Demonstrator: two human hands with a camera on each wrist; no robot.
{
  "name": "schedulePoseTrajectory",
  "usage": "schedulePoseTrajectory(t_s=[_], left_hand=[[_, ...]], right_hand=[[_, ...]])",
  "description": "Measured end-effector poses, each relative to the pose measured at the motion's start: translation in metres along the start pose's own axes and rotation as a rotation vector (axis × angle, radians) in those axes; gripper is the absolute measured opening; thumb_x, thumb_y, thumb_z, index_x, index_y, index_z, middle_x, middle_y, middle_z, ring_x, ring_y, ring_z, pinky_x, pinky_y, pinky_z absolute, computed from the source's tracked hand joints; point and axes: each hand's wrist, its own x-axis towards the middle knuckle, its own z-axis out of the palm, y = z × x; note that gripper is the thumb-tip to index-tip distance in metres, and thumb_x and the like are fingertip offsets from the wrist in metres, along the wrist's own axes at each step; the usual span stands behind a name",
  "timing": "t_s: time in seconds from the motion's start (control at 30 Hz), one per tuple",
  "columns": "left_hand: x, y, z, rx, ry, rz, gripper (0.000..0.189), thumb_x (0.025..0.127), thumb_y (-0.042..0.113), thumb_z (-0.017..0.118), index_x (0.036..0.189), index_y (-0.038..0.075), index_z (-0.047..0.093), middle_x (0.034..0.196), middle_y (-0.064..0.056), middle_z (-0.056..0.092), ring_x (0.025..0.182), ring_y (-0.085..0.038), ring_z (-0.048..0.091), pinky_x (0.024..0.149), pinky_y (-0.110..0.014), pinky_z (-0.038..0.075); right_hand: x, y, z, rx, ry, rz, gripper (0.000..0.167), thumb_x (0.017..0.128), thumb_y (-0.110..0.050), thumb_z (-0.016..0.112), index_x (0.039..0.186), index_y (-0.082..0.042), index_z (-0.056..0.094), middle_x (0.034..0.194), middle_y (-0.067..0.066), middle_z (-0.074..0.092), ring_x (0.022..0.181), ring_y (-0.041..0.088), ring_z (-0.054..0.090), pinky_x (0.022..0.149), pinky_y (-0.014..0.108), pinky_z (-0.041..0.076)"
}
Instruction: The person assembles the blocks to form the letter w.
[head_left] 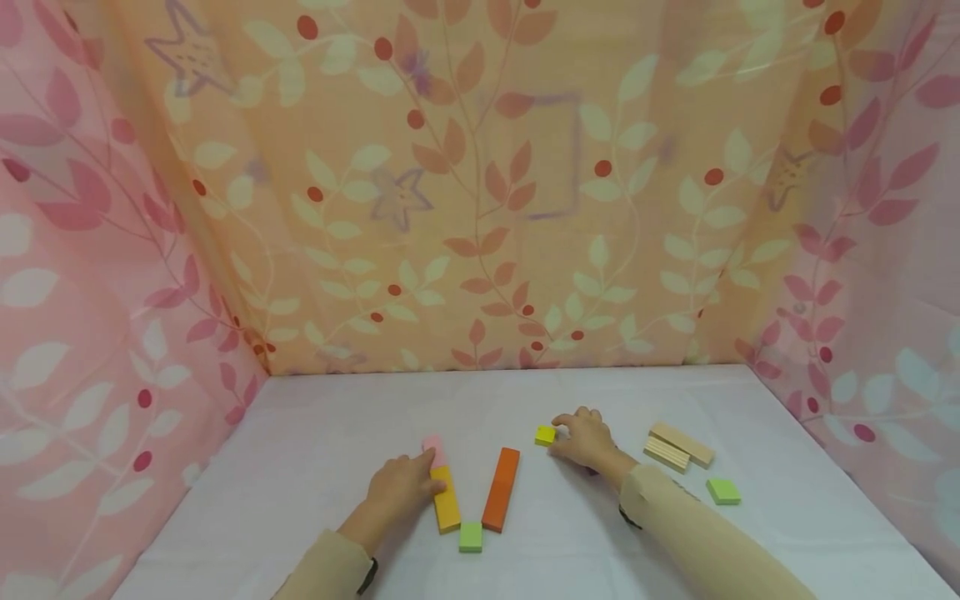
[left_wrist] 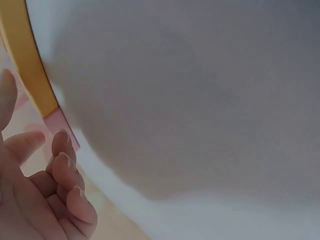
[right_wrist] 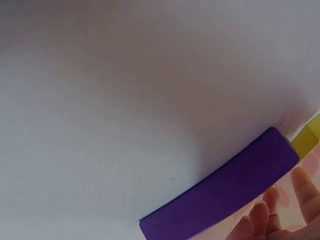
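My left hand lies over the left side of a V of blocks. Its index fingertip is at the pink block and its thumb at the yellow-orange block; the left wrist view shows the other fingers loosely bent beside the pink block. My right hand is beside a small bright yellow block, thumb and index finger spread near its right side. A purple block lies under that hand, mostly hidden in the head view. The right fingers look relaxed, with nothing between them.
An orange-red block forms the V's right side, with a light green block at its point. To the right lie a plain wooden block, a ridged one and another green block. Patterned curtains bound the white table.
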Motion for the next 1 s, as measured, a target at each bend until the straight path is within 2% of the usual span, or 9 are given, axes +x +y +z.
schedulePoseTrajectory(t_s=[0.13,0.43,0.63,0.73,0.83,0.97,1.0], left_hand=[[-0.001,-0.001,-0.001,0.010,-0.020,-0.006,0.060,0.084,0.041,0.072,0.133,0.009,0.059,0.107,-0.019,0.066,0.094,-0.039,0.061,0.079,-0.052,0.049],[-0.002,0.000,-0.002,0.006,-0.032,0.029,0.060,0.085,0.039,0.072,0.136,0.008,0.057,0.107,-0.019,0.065,0.094,-0.037,0.060,0.082,-0.052,0.049],[-0.001,0.003,-0.003,-0.014,-0.034,0.037,0.060,0.086,0.040,0.071,0.136,0.010,0.057,0.113,-0.020,0.063,0.101,-0.039,0.058,0.089,-0.053,0.046],[0.000,0.006,-0.001,-0.056,-0.014,0.078,0.058,0.086,0.039,0.072,0.136,0.012,0.058,0.112,-0.018,0.064,0.099,-0.036,0.058,0.088,-0.051,0.046],[0.001,0.015,0.000,-0.089,-0.007,0.156,0.058,0.085,0.039,0.072,0.136,0.014,0.058,0.099,-0.013,0.062,0.085,-0.028,0.056,0.078,-0.044,0.048],[0.004,0.033,0.000,-0.074,-0.063,0.254,0.060,0.085,0.043,0.070,0.139,0.021,0.056,0.093,-0.007,0.058,0.077,-0.019,0.049,0.071,-0.036,0.046],[0.004,0.038,0.000,-0.061,-0.082,0.268,0.061,0.085,0.045,0.069,0.140,0.023,0.055,0.096,-0.007,0.059,0.079,-0.019,0.050,0.073,-0.036,0.047]], right_hand=[[0.000,0.000,-0.001,0.006,-0.007,-0.018,0.049,0.076,-0.028,0.081,0.118,-0.007,0.067,0.100,0.014,0.053,0.093,0.029,0.044,0.077,0.047,0.041],[0.000,0.001,-0.003,-0.001,-0.017,-0.012,0.050,0.077,-0.028,0.080,0.121,-0.007,0.065,0.100,0.014,0.052,0.094,0.030,0.044,0.078,0.047,0.042],[0.002,0.002,-0.004,0.001,-0.010,-0.017,0.049,0.077,-0.028,0.081,0.118,-0.007,0.067,0.102,0.015,0.053,0.096,0.032,0.044,0.079,0.048,0.042],[0.004,0.003,-0.003,-0.004,-0.013,-0.020,0.045,0.076,-0.030,0.081,0.115,-0.009,0.069,0.102,0.015,0.054,0.096,0.032,0.044,0.080,0.048,0.041],[0.006,0.004,-0.001,-0.012,-0.018,-0.025,0.042,0.076,-0.030,0.082,0.111,-0.010,0.071,0.100,0.013,0.054,0.095,0.031,0.045,0.080,0.048,0.042],[0.009,0.004,0.002,-0.017,-0.013,-0.034,0.037,0.075,-0.029,0.083,0.105,-0.011,0.072,0.098,0.011,0.053,0.094,0.030,0.044,0.080,0.049,0.042],[0.010,0.004,0.003,-0.016,-0.011,-0.038,0.035,0.075,-0.029,0.083,0.104,-0.012,0.072,0.097,0.011,0.053,0.094,0.030,0.044,0.080,0.048,0.042]])
